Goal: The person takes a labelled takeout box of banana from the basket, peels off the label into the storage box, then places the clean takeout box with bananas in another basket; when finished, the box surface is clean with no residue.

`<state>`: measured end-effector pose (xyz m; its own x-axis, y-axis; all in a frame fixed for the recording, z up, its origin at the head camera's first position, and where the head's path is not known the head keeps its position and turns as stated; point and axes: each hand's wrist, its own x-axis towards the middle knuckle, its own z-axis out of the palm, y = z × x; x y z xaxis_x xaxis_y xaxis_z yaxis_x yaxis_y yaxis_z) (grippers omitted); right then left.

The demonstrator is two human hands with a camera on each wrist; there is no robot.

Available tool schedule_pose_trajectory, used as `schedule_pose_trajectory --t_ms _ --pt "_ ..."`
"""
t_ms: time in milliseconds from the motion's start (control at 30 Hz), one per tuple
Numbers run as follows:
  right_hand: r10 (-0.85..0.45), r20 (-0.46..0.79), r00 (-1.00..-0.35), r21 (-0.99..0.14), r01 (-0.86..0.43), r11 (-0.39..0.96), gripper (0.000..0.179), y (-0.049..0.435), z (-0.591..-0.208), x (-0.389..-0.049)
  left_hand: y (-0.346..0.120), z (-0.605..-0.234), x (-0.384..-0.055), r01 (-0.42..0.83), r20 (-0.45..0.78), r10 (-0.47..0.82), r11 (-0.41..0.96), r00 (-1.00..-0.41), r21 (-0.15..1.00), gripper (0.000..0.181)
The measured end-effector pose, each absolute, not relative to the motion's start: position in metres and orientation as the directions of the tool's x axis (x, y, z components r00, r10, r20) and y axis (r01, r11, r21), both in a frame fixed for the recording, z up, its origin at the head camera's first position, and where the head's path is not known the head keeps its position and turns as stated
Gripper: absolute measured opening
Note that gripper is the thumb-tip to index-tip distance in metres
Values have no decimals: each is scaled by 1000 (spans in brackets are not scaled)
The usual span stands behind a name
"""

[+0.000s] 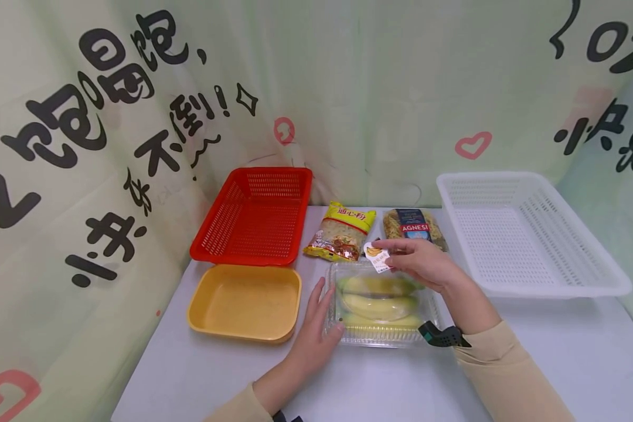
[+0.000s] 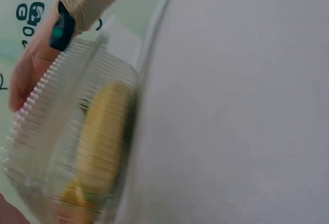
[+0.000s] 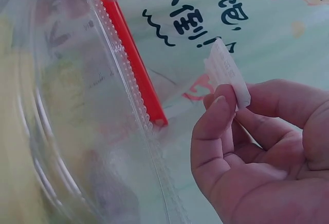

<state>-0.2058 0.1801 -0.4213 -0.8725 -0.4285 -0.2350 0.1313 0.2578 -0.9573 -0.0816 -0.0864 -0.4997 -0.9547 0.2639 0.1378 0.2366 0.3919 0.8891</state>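
Observation:
My right hand (image 1: 424, 265) pinches a small white label (image 1: 377, 258) with a banana picture on it, above the back edge of a clear plastic clamshell box (image 1: 432, 305). In the right wrist view, thumb and fingers grip the label (image 3: 229, 75) by its lower end. Several yellow bananas (image 1: 380, 306) lie inside the lidded box. My left hand (image 1: 315, 334) rests along the box's left side, fingers extended and thumb at its front left corner. The left wrist view is blurred and catches the box (image 2: 56, 131) from the side.
Behind the box lie a yellow noodle packet (image 1: 343, 231) and an Agnesi pasta bag (image 1: 412, 225), partly covered by my right hand. A red basket (image 1: 250, 234) and a yellow tray (image 1: 245, 302) stand at left. A white basket (image 1: 527, 234) stands at right.

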Motion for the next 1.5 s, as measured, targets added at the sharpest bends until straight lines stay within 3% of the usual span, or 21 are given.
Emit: schedule_pose_trajectory --t_ms 167,267,400,567,667,933,1167,1500 --pt "-439 -214 -873 -967 126 221 51 181 -421 -206 -119 -462 -84 426 348 257 387 -901 817 47" --pt "-449 -198 -871 -974 121 194 54 181 -421 -206 -157 -440 -96 416 382 167 436 -909 798 33" --pt "-451 -197 -870 -974 120 194 54 182 -421 -207 -217 -417 -111 230 260 22 543 -965 808 26" --pt "-448 -211 -869 -970 129 207 54 182 -419 -207 -282 -418 -121 -37 41 -108 631 -993 775 42" --pt "-442 -215 -871 -969 131 211 54 183 -419 -207 -307 -425 -125 -120 -48 -127 648 -991 752 50" --pt "-445 -220 -868 -969 142 202 56 182 -421 -207 -340 -449 -133 -241 -165 -176 642 -970 728 58" --pt "-437 -235 -869 -966 159 203 57 183 -424 -208 -358 -482 -140 -310 -291 -124 553 -949 774 64" --pt "-438 -226 -870 -970 159 184 58 183 -426 -208 -367 -508 -142 -265 -236 -121 499 -964 825 59"
